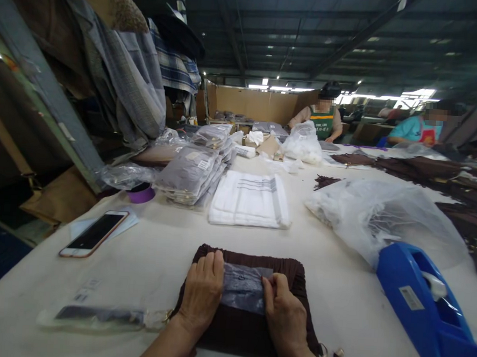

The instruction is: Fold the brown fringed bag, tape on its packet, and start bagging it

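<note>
Tabletop: hands (201, 295) (284, 313) covering brown garment (245, 330)

Garment packing workshop inside a large industrial hall. Indicators: dark steel roof trusses with strip lighting overhead; a long cloth-covered work table (144, 259); stacks of bagged garments (192, 173) beyond and left of the hands; a blue tape dispenser (424, 305) to their right; folded white cloth (249, 200) ahead; two aproned workers (323, 121) at the far end; cardboard partitions (251, 104) behind.
</note>
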The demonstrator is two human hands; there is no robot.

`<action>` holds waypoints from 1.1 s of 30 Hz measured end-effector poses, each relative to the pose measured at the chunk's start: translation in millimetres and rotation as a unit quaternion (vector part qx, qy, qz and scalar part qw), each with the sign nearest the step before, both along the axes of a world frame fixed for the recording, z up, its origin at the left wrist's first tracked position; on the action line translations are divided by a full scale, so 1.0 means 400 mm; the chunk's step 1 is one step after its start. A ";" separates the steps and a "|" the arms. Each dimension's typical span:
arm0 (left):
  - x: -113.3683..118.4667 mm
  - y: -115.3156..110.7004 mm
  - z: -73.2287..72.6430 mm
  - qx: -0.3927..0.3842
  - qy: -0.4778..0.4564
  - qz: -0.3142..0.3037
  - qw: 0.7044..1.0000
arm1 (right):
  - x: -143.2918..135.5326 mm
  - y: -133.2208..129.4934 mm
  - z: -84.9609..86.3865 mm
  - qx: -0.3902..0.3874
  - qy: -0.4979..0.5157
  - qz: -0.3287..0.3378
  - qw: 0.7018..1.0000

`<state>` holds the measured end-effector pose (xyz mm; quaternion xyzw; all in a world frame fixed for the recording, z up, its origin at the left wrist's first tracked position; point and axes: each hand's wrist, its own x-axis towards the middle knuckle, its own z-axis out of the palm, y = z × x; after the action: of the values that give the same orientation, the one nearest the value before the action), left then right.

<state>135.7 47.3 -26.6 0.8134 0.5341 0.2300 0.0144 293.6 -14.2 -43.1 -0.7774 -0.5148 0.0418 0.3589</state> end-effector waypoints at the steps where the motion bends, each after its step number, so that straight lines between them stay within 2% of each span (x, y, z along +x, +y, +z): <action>1: 0.004 -0.007 0.000 0.065 0.012 -0.049 0.997 | -0.001 0.002 0.000 -0.008 -0.022 0.000 1.000; 3: 0.019 -0.024 -0.002 0.167 0.035 -0.180 0.969 | 0.003 0.005 -0.002 -0.020 -0.052 -0.001 0.998; 5: 0.038 -0.041 -0.010 0.171 0.057 -0.257 0.949 | 0.014 0.003 -0.003 -0.029 -0.044 0.003 0.999; 9: 0.062 -0.057 -0.039 0.090 0.120 -0.230 0.962 | 0.032 -0.031 0.029 -0.040 0.002 -0.012 0.999; 11: 0.062 -0.055 -0.052 0.074 0.128 -0.231 0.962 | 0.019 -0.051 0.064 0.029 -0.031 -0.014 0.999; 13: 0.059 -0.052 -0.060 0.064 0.120 -0.238 0.962 | -0.006 -0.056 0.094 0.142 -0.086 0.084 0.983; 15: 0.057 -0.051 -0.059 0.043 0.107 -0.240 0.964 | -0.029 -0.040 0.100 0.204 -0.145 0.203 0.947; 16: 0.056 -0.053 -0.055 0.025 0.102 -0.242 0.965 | -0.035 -0.026 0.090 0.201 -0.178 0.234 0.934; 17: 0.056 -0.056 -0.050 0.000 0.096 -0.248 0.964 | -0.037 -0.011 0.072 0.180 -0.213 0.237 0.931; 20: 0.053 -0.057 -0.031 -0.096 0.063 -0.279 0.953 | -0.026 0.026 -0.008 0.086 -0.277 0.210 0.934; 23: 0.036 -0.033 -0.009 -0.199 -0.045 -0.301 0.932 | -0.013 0.036 -0.062 0.048 -0.292 0.203 0.934; 25: 0.011 -0.010 0.015 -0.262 -0.136 -0.296 0.908 | -0.012 0.031 -0.065 0.047 -0.298 0.202 0.932; 27: -0.027 0.007 0.052 -0.288 -0.203 -0.268 0.897 | -0.016 0.026 -0.053 0.042 -0.307 0.199 0.930; 30: -0.108 -0.005 0.104 -0.236 -0.263 -0.185 0.917 | -0.025 0.023 -0.038 0.038 -0.317 0.189 0.928; 32: -0.173 -0.049 0.110 -0.174 -0.259 -0.129 0.941 | -0.028 0.024 -0.036 0.041 -0.319 0.187 0.928; 33: -0.205 -0.080 0.101 -0.139 -0.234 -0.112 0.956 | -0.029 0.025 -0.037 0.044 -0.321 0.186 0.928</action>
<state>53.7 15.3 13.6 0.7813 0.4479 0.3343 0.2779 282.1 -4.2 -57.7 -0.6231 -0.7391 -0.1663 0.1944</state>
